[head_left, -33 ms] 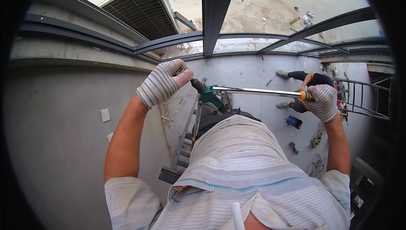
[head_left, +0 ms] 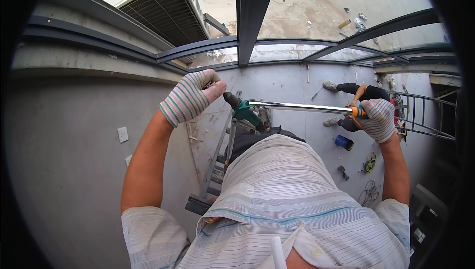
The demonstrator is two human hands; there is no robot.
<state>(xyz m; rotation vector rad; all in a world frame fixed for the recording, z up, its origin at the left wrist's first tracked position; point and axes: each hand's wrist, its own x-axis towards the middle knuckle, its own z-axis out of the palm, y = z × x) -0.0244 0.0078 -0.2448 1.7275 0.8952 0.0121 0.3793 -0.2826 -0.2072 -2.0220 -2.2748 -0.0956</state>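
Nothing has shifted since the earlier frame. At centre we hold a long metal tool [head_left: 297, 106] level above our striped shirt [head_left: 297, 209]. Our gloved left hand [head_left: 190, 97] is curled at its green front end; whether it grips is unclear. Our gloved right hand [head_left: 378, 119] is clamped on the orange handle. Grey wall [head_left: 69, 170] fills the left, a ladder [head_left: 217, 165] drops below, and a crouching person [head_left: 354, 96] shows partly behind the tool at right.

Grey wall [head_left: 74, 170], air-conditioner unit [head_left: 158, 6], ladder [head_left: 217, 165], crouching person [head_left: 358, 98] below
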